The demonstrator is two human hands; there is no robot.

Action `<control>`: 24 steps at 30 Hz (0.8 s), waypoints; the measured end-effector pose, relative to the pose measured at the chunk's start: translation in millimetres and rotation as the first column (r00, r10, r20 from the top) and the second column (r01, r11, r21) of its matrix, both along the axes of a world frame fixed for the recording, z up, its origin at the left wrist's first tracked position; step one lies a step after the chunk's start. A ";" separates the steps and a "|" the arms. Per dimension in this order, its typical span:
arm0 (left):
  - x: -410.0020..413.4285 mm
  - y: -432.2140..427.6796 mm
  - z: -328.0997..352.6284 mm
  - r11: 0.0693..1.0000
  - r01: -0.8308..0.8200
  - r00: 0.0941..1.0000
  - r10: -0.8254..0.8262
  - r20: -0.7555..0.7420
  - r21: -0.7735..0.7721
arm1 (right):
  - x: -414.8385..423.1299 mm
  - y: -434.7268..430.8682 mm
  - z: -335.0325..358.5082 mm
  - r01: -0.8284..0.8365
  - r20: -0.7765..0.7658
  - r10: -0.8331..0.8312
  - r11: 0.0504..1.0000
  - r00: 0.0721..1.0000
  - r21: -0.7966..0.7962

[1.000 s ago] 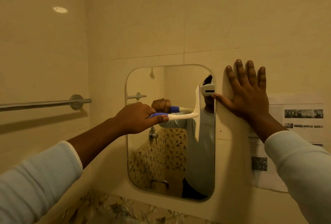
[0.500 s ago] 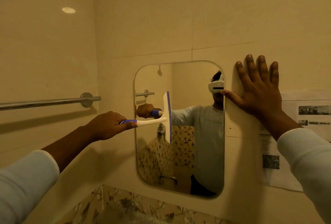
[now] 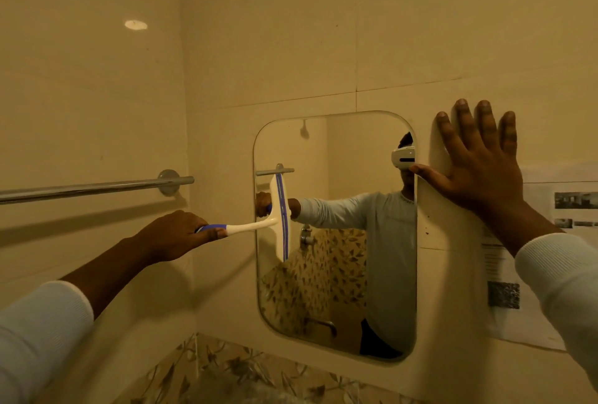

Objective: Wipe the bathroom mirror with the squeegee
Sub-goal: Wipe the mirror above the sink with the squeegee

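A rounded rectangular mirror (image 3: 336,274) hangs on the cream tiled wall. My left hand (image 3: 176,235) grips the blue-and-white handle of a squeegee (image 3: 279,219). Its white blade with a blue rubber strip stands upright against the glass near the mirror's left edge, about mid-height. My right hand (image 3: 475,161) lies flat on the wall just right of the mirror, fingers spread upward, thumb touching the mirror's right edge.
A chrome towel bar (image 3: 97,188) runs along the left wall at hand height. A printed paper sheet (image 3: 524,258) is stuck to the wall right of the mirror. Leaf-patterned tiles (image 3: 242,371) line the wall below.
My left hand has drawn the squeegee leftward across the glass, from the mirror's right side to its left edge. My right hand has stayed flat on the wall.
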State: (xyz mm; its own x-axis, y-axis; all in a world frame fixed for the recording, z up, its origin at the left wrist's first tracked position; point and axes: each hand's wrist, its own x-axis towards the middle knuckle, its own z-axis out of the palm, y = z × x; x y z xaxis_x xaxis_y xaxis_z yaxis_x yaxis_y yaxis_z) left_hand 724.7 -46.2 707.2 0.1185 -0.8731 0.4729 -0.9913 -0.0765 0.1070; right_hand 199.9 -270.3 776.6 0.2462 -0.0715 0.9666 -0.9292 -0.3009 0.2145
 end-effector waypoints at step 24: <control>14.0 31.9 -16.9 0.979 -0.073 0.982 0.104 0.160 -0.188 | -1.4 3.1 -0.9 0.006 -0.009 -0.005 1.000 1.000 0.010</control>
